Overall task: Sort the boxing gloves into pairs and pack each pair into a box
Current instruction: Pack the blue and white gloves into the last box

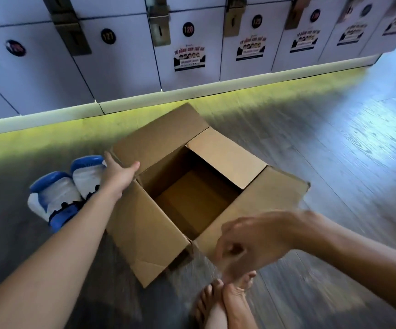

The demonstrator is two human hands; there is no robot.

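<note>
An open cardboard box [144, 222] stands on the floor in the middle of the view, its flaps spread and its inside empty. My left hand [118, 173] reaches to the box's far-left flap, thumb over the flap's edge, gripping it. Two blue and white boxing gloves [59, 195] lie side by side on the floor just left of the box, partly behind my left forearm. My right hand [251, 241] hovers blurred over the box's near-right flap, fingers loosely curled, holding nothing that I can see.
A row of numbered white lockers [187, 43] runs along the back, with a pale plinth below. Grey wood-look floor [334, 138] stretches to the right. My bare feet [227, 302] are at the bottom edge, close to the box's near corner.
</note>
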